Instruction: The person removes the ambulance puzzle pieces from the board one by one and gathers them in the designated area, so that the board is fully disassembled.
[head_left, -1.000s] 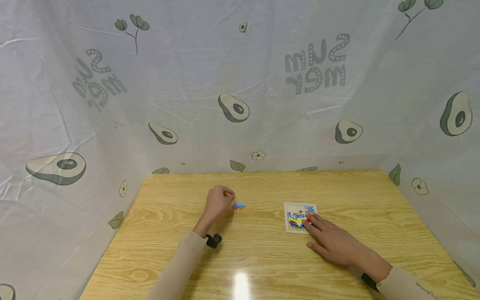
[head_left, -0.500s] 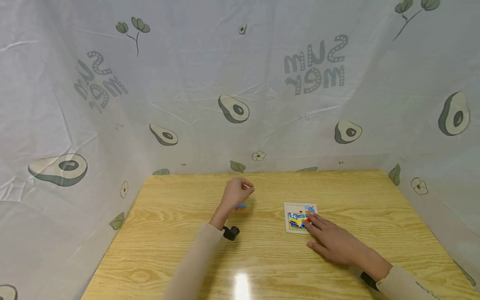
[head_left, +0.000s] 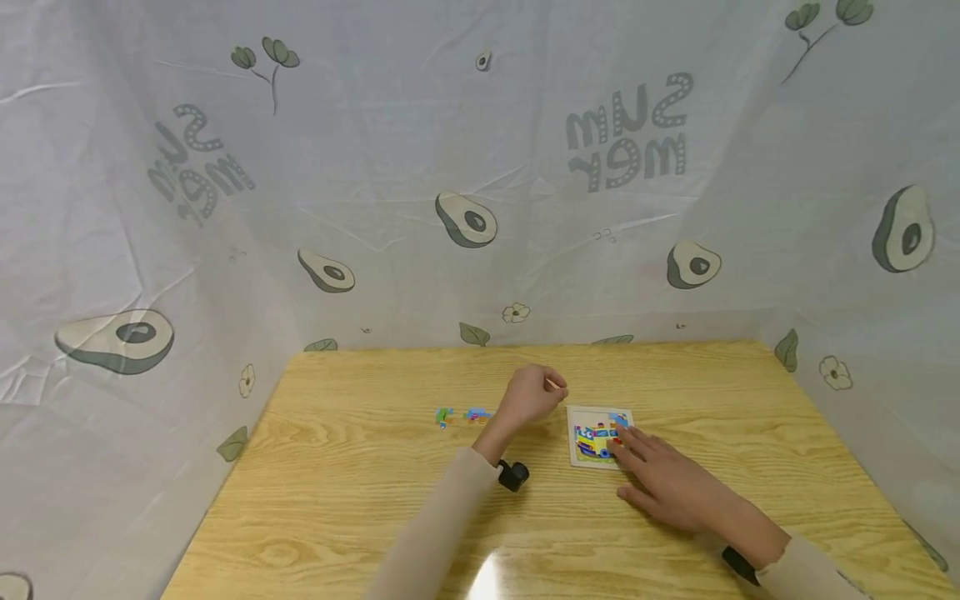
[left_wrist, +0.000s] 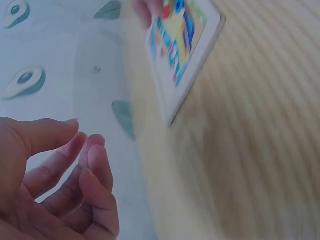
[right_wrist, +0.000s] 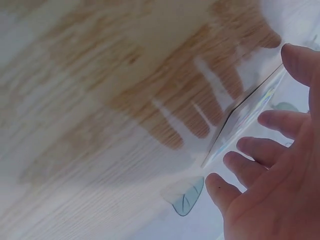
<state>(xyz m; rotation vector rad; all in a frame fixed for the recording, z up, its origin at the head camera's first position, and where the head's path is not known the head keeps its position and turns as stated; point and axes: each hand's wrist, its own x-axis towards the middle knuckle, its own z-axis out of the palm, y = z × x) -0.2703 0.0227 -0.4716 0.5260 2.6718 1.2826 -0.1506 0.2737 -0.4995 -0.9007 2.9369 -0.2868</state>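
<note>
A square picture puzzle board point(head_left: 573, 461) with a pale frame and a yellow car picture lies right of centre on the table. My right hand point(head_left: 667, 483) lies with its fingers extended, the fingertips on the board's right part. My left hand point(head_left: 528, 396) is raised just left of the board, thumb and fingertips drawn close together. In the left wrist view, no object shows at the left hand point(left_wrist: 65, 185); I cannot tell whether a small piece is pinched there. Puzzle pieces lie left of that hand: a green and blue piece point(head_left: 442, 415) and blue, pink and orange ones point(head_left: 476, 413).
The wooden table point(head_left: 337, 500) reaches back to a white curtain point(head_left: 390, 167) printed with avocados, which also hangs along both sides. Each wrist carries a black camera, such as the left one point(head_left: 514, 476).
My left hand has moved right, from beside the loose pieces, over them and up to near the board's left edge. The green piece has come into view. My right hand stays almost in place.
</note>
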